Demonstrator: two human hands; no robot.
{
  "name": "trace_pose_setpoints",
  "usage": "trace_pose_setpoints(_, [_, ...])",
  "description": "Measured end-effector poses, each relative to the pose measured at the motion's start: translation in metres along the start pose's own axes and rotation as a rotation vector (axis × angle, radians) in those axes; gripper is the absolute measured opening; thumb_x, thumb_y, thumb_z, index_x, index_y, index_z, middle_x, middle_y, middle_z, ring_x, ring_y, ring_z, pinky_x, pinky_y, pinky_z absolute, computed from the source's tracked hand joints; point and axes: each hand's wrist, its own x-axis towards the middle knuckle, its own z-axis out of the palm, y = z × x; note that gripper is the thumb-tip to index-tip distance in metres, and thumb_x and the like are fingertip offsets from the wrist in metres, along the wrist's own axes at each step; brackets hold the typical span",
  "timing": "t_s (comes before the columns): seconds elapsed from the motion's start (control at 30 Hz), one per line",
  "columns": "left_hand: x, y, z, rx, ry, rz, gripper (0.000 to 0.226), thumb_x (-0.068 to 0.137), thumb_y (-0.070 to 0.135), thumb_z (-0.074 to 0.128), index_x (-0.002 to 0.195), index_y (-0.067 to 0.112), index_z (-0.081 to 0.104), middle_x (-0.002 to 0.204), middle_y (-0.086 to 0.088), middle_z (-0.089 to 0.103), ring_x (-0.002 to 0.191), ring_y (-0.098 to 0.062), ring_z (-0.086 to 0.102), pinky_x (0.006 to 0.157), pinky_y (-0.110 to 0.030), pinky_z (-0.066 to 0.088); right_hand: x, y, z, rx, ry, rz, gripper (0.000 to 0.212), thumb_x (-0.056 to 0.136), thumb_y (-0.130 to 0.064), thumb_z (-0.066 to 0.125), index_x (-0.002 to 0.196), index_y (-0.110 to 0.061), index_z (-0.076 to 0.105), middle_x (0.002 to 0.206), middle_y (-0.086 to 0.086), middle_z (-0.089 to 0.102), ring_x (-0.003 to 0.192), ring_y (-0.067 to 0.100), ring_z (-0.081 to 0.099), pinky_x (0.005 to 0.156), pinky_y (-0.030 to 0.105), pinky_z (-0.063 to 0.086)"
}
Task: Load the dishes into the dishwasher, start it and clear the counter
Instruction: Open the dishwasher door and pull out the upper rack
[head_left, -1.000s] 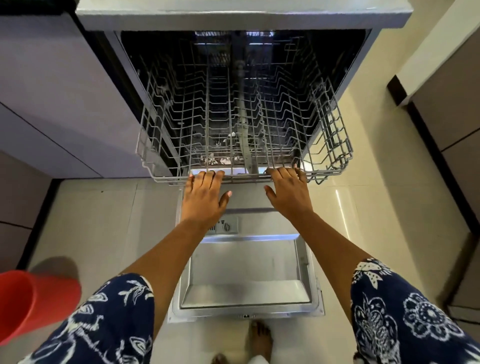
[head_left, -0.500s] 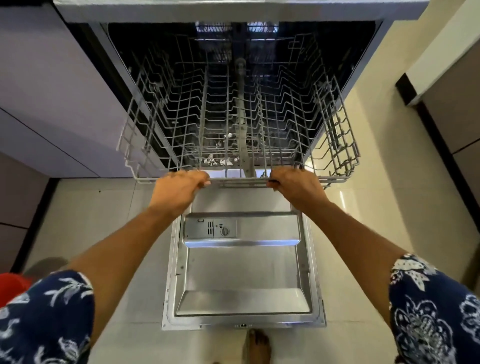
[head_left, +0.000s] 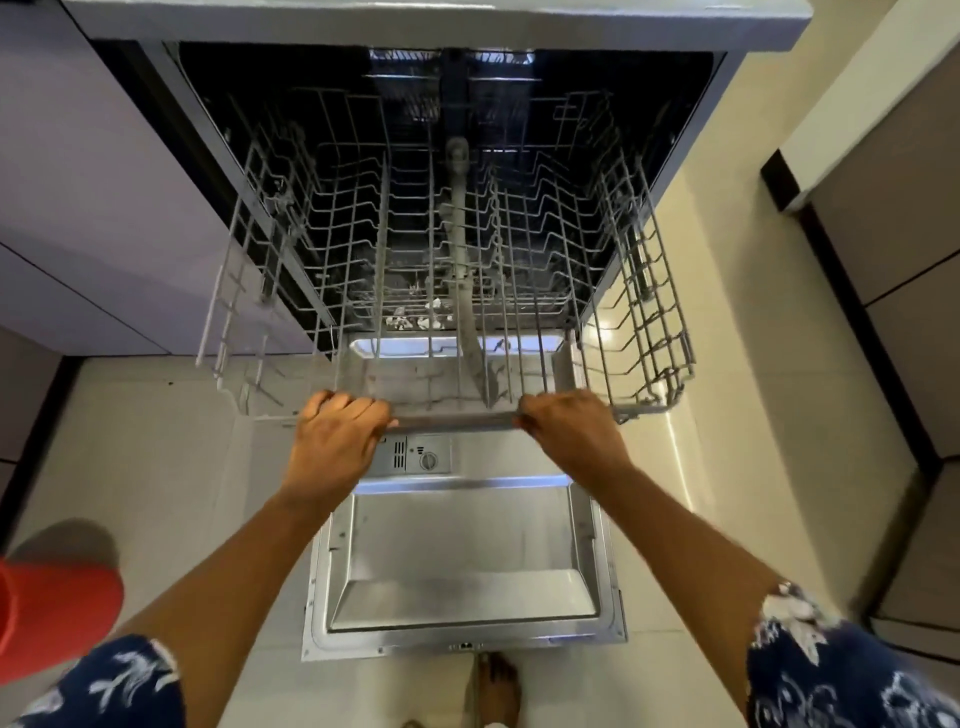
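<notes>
Dishwasher (head_left: 260, 93) stands open right in front of our hands, and its door (head_left: 457, 545) lies flat below them. Our left hand (head_left: 337, 447) and our right hand (head_left: 571, 436) both curl their fingers round the front bar (head_left: 457, 420) of the wire rack (head_left: 644, 312), one hand near each end.

We think we use two hands so the rack slides straight and does not wobble. The rack sticks part way out over the door. That leaves room to drop dishes in from the top.

We can see no dishes in the rack, only rows of wire pegs. Past our hands, down through the wires, some small white bits show. We cannot tell what they are.

Between our hands and a bit nearer to us is the little soap box (head_left: 421, 460) on the door. A red thing (head_left: 52, 618) sits well off to the left of our left hand. The surface (head_left: 415, 21) runs above the dishwasher, far beyond our hands, and we see only its edge.
</notes>
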Motion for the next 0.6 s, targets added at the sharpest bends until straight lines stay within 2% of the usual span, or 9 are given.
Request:
trace_pose_setpoints(0.03, [-0.014, 0.001, 0.001, 0.024, 0.005, 0.004, 0.029, 0.091, 0.031, 0.037, 0.081, 0.019, 0.062, 0.074, 0.001, 0.065, 0.069, -0.024, 0.059, 0.076, -0.034, 0.03, -0.013, -0.007, 0.007, 0.004, 0.024, -0.01, 0.011, 0.084, -0.027, 0.068, 0.081, -0.018, 0.064, 0.064, -0.002, 0.064, 0.053, 0.015, 0.06, 0.065, 0.035, 0.056])
trace_pose_setpoints(0.1, [-0.03, 0.003, 0.002, 0.051, 0.03, -0.007, 0.028, 0.089, 0.032, 0.039, 0.085, 0.019, 0.063, 0.08, 0.0, 0.066, 0.075, -0.025, 0.06, 0.075, -0.034, 0.028, -0.029, -0.014, 0.019, -0.043, 0.062, -0.023, 0.012, 0.082, -0.03, 0.069, 0.083, -0.019, 0.064, 0.07, -0.003, 0.066, 0.062, 0.017, 0.063, 0.065, 0.033, 0.053])
trace_pose_setpoints(0.17, [-0.031, 0.005, 0.003, 0.048, 0.03, -0.005, 0.027, 0.091, 0.033, 0.039, 0.091, 0.018, 0.062, 0.087, -0.001, 0.065, 0.08, -0.026, 0.059, 0.076, -0.035, 0.029, -0.032, -0.013, 0.025, -0.121, 0.094, -0.022, 0.016, 0.084, -0.034, 0.065, 0.09, -0.02, 0.063, 0.084, -0.002, 0.066, 0.076, 0.018, 0.063, 0.071, 0.034, 0.049])
trace_pose_setpoints(0.3, [-0.038, 0.018, 0.004, 0.028, -0.005, -0.096, 0.032, 0.094, 0.036, 0.037, 0.104, 0.018, 0.061, 0.104, -0.004, 0.061, 0.094, -0.027, 0.054, 0.089, -0.042, 0.032, -0.039, -0.023, 0.027, -0.158, 0.116, 0.05, 0.028, 0.089, -0.04, 0.055, 0.109, -0.021, 0.059, 0.109, -0.001, 0.064, 0.1, 0.022, 0.059, 0.092, 0.042, 0.042])
trace_pose_setpoints(0.37, [-0.042, 0.027, 0.002, 0.021, -0.002, -0.174, 0.033, 0.095, 0.037, 0.037, 0.106, 0.017, 0.061, 0.106, -0.004, 0.061, 0.097, -0.028, 0.053, 0.092, -0.043, 0.033, -0.044, -0.035, 0.028, -0.133, 0.128, 0.141, 0.029, 0.092, -0.042, 0.044, 0.107, -0.022, 0.059, 0.108, -0.002, 0.063, 0.102, 0.021, 0.058, 0.098, 0.045, 0.037])
trace_pose_setpoints(0.47, [-0.047, 0.041, 0.0, -0.019, 0.034, -0.231, 0.032, 0.096, 0.034, 0.036, 0.104, 0.017, 0.061, 0.101, -0.004, 0.063, 0.094, -0.027, 0.054, 0.09, -0.043, 0.035, -0.05, -0.041, 0.024, -0.032, 0.144, 0.252, 0.039, 0.096, -0.043, 0.029, 0.103, -0.023, 0.062, 0.099, -0.005, 0.065, 0.099, 0.02, 0.058, 0.105, 0.041, 0.027])
trace_pose_setpoints(0.6, [-0.059, 0.053, 0.008, -0.03, -0.059, -0.265, 0.038, 0.095, 0.041, 0.036, 0.114, 0.02, 0.06, 0.114, -0.004, 0.062, 0.11, -0.028, 0.054, 0.103, -0.043, 0.023, -0.064, -0.033, 0.025, 0.009, 0.113, 0.25, 0.039, 0.096, -0.041, 0.029, 0.104, -0.023, 0.062, 0.105, -0.004, 0.066, 0.106, 0.021, 0.059, 0.108, 0.042, 0.024])
